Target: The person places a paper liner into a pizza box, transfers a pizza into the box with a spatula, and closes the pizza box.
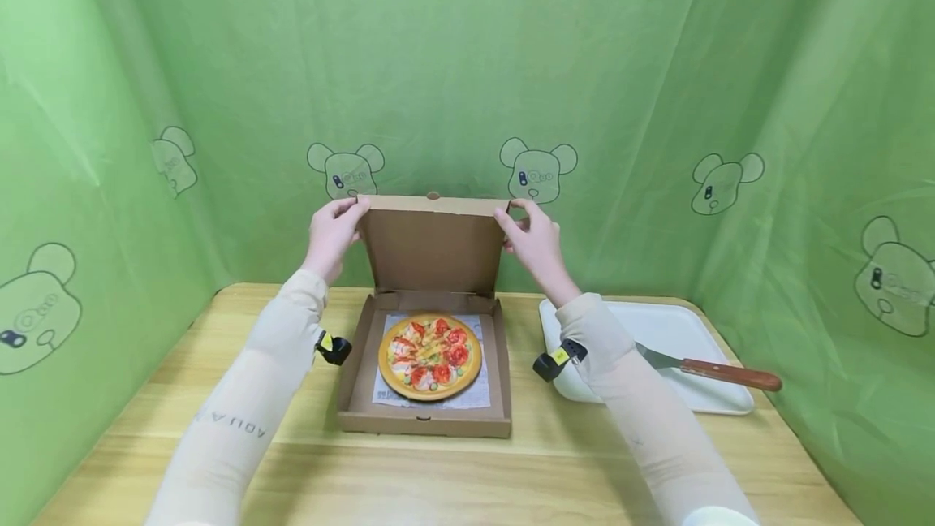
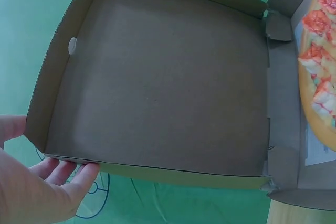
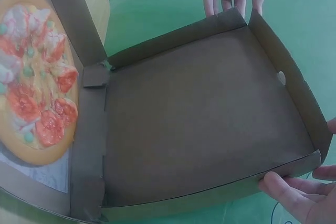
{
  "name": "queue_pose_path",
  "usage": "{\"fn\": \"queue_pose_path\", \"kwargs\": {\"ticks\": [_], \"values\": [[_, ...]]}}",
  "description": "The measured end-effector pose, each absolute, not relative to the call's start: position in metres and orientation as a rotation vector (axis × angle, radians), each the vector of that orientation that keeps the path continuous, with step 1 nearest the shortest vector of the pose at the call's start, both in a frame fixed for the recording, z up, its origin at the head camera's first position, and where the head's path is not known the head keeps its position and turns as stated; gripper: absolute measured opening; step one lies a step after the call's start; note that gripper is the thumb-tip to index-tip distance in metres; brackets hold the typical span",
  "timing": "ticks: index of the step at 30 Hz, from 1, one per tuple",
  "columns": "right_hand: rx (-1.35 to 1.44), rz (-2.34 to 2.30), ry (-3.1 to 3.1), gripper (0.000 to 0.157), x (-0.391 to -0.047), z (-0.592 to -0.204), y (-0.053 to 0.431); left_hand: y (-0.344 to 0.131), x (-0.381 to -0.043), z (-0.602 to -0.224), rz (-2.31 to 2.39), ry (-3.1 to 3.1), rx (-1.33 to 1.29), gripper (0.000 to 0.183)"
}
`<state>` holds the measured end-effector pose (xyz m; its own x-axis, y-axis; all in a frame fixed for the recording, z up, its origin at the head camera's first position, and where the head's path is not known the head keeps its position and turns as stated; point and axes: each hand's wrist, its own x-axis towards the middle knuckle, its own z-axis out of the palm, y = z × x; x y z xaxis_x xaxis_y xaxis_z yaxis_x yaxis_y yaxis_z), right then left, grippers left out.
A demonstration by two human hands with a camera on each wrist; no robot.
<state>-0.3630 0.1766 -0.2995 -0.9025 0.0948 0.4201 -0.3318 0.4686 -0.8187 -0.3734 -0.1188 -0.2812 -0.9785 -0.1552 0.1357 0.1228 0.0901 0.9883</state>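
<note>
A cardboard pizza box stands on the table with its lid (image 1: 437, 250) raised roughly upright. Inside the box base (image 1: 500, 396), a round pizza (image 1: 430, 356) with red and white toppings lies on a sheet of printed paper (image 1: 475, 398). My left hand (image 1: 334, 235) grips the lid's upper left corner, thumb and fingers on the edges. At the upper right corner, my right hand (image 1: 533, 240) pinches the lid the same way. The left wrist view shows the lid's brown inner face and my left fingers (image 2: 79, 179) along its side wall.
To the right lies a white tray (image 1: 675, 319), partly behind my right forearm. A spatula with a wooden handle (image 1: 730, 373) rests across it. Green curtains (image 1: 438, 63) with bear outlines enclose the wooden table (image 1: 409, 477) behind and at both sides.
</note>
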Motion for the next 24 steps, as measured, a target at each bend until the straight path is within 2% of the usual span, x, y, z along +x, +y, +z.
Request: {"fn": "queue_pose_path", "kwargs": {"ticks": [16, 24], "values": [[0.258, 1.454, -2.318, 0.063, -0.335, -0.312, 0.180, -0.132, -0.341, -0.293, -1.970, -2.201, -0.077, 0.055], [0.279, 1.400, -2.342, 0.056, -0.321, -0.321, 0.183, -0.137, -0.330, -0.304, -1.929, -2.248, -0.119, 0.056]]}}
